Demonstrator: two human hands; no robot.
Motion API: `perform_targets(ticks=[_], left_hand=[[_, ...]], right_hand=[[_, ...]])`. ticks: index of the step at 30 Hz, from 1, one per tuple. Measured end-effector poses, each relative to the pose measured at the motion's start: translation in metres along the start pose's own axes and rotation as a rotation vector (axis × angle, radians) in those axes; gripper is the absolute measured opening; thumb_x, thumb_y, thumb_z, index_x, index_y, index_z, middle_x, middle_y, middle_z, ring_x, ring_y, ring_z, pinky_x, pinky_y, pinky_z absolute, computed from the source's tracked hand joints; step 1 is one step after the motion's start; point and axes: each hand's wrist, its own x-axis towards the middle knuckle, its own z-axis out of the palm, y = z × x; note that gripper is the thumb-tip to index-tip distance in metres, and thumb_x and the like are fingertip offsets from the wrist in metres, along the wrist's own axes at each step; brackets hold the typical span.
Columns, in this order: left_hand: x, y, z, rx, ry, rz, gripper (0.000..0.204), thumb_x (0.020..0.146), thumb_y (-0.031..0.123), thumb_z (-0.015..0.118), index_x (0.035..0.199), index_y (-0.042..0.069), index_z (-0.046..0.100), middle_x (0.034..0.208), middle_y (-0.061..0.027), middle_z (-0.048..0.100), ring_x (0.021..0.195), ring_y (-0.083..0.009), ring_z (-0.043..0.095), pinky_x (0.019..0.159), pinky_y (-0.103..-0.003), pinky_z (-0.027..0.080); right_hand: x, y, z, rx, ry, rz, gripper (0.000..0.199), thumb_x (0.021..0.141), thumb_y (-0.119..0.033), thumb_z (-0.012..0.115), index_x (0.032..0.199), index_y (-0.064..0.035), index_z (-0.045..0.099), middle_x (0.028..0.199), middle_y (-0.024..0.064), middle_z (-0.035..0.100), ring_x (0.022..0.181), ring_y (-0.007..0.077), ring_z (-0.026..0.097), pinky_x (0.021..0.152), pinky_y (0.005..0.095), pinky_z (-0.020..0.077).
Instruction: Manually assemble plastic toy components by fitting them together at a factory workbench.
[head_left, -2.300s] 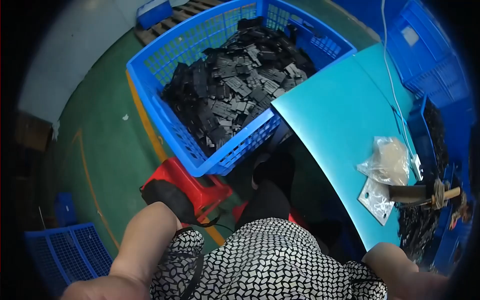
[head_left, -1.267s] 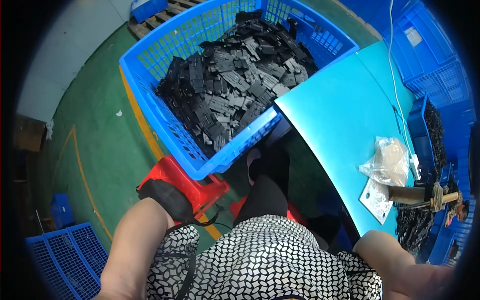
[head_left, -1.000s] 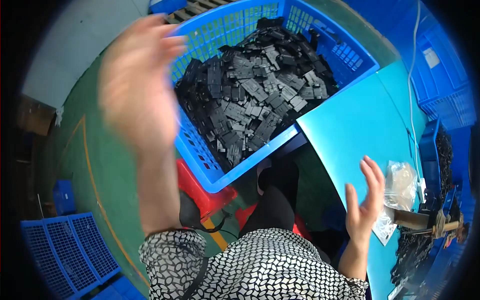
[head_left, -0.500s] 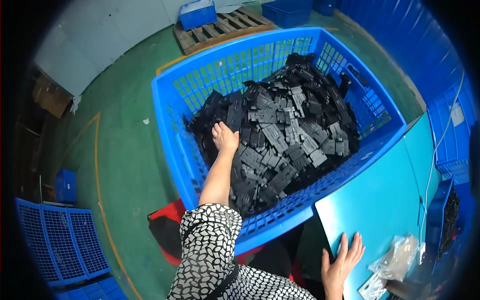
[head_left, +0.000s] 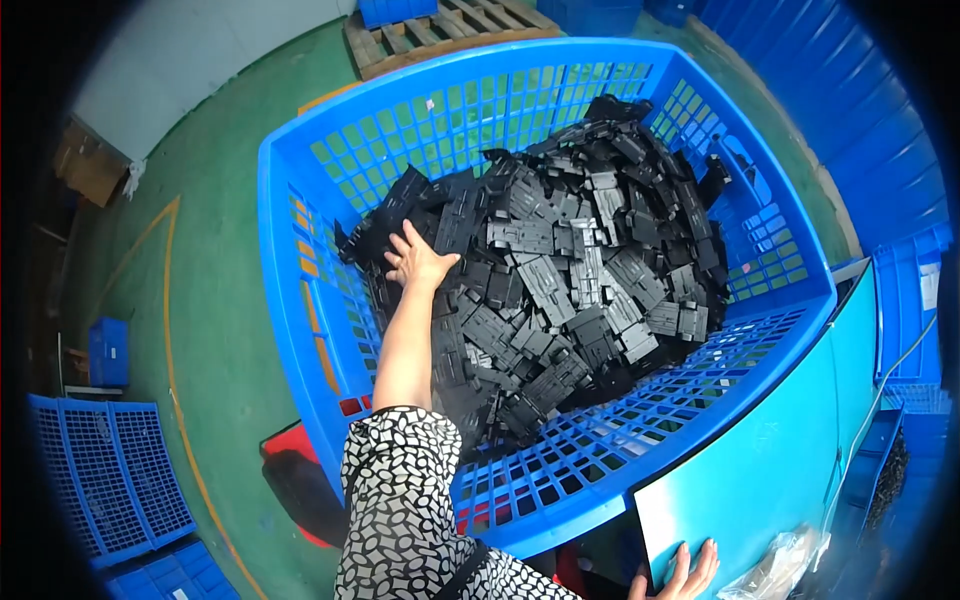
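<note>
A big blue slatted basket (head_left: 290, 250) holds a heap of black plastic parts (head_left: 545, 285), flat and ribbed. My left hand (head_left: 418, 262) reaches over the basket's near left side, above the left part of the heap. Its fingers are spread with nothing in them; whether the fingertips touch the dark parts beneath cannot be made out. My right hand (head_left: 685, 578) rests at the left edge of the turquoise tabletop (head_left: 765, 420), fingers apart and holding nothing. The lower part of that hand is cut off by the picture's edge.
Right of my right hand lies a clear plastic bag (head_left: 775, 570) on the tabletop. A wooden pallet (head_left: 440, 30) stands beyond the basket. Blue slatted crates (head_left: 115, 480) are at the lower left, and a red-and-black object (head_left: 300, 485) sits on the floor beside the basket.
The view has shifted, so the basket looks larger and nearer. My left hand's fingers have spread wider over the heap. My right hand now shows lower in the picture, still at the tabletop.
</note>
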Motion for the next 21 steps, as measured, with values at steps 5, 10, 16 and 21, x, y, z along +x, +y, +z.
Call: perform_targets(ticks=[5, 10, 16, 21], left_hand=[[-0.005, -0.008, -0.002, 0.112, -0.057, 0.194, 0.096, 0.067, 0.025, 0.075, 0.14, 0.019, 0.013, 0.133, -0.0152, 0.035, 0.117, -0.0396, 0.042, 0.089, -0.057, 0.037], [0.003, -0.022, -0.003, 0.127, 0.064, 0.324, 0.071, 0.069, 0.015, 0.069, 0.129, 0.008, 0.033, 0.123, -0.0177, 0.048, 0.106, -0.0365, 0.053, 0.089, -0.042, 0.044], [-0.008, -0.035, -0.016, -0.05, 0.167, 0.408, 0.057, 0.071, 0.003, 0.057, 0.123, 0.006, 0.035, 0.119, -0.0209, 0.048, 0.102, -0.0399, 0.054, 0.086, -0.047, 0.045], [-0.014, -0.025, -0.05, -0.157, 0.249, 0.389, 0.061, 0.07, 0.006, 0.06, 0.124, 0.0, 0.032, 0.112, -0.0254, 0.051, 0.101, -0.0406, 0.053, 0.087, -0.046, 0.043]], right_hand=[[0.002, 0.002, -0.001, -0.042, 0.018, -0.015, 0.063, 0.074, -0.031, 0.063, 0.129, -0.0079, 0.041, 0.131, 0.0269, 0.036, 0.119, 0.0454, 0.035, 0.097, 0.0551, 0.0309], [0.003, 0.0, -0.005, -0.064, -0.045, 0.026, 0.064, 0.074, -0.03, 0.064, 0.13, -0.009, 0.041, 0.132, 0.0264, 0.036, 0.119, 0.0445, 0.036, 0.098, 0.0536, 0.0313], [0.003, -0.001, -0.008, -0.05, -0.03, 0.033, 0.064, 0.073, -0.028, 0.065, 0.129, -0.0095, 0.042, 0.13, 0.0266, 0.038, 0.118, 0.0442, 0.038, 0.097, 0.053, 0.0327], [-0.005, 0.005, 0.004, 0.106, 0.006, 0.065, 0.061, 0.072, -0.02, 0.064, 0.127, -0.006, 0.041, 0.136, 0.026, 0.028, 0.126, 0.0438, 0.026, 0.102, 0.0595, 0.0173]])
